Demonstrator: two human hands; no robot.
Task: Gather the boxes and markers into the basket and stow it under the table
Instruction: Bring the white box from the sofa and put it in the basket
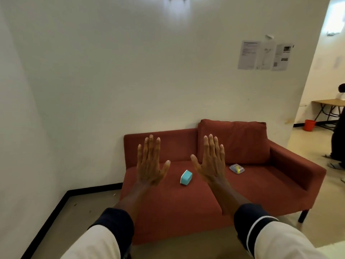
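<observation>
**Rust-red sofa, 2 boxes, both hands raised**

Rust-red sofa (205, 199) stands against a white wall (112, 71). On its seat lie 2 boxes: a turquoise box (186, 177) on the left cushion and, well apart to the right, a clear box (237, 168) with something yellow inside. Left hand (149, 163) and right hand (211, 163) are held up side by side, fingers straight and spread, holding nothing. The turquoise box shows between them.

White sleeves (97, 243) with dark navy cuffs (248, 219), one thin white stripe.
</observation>
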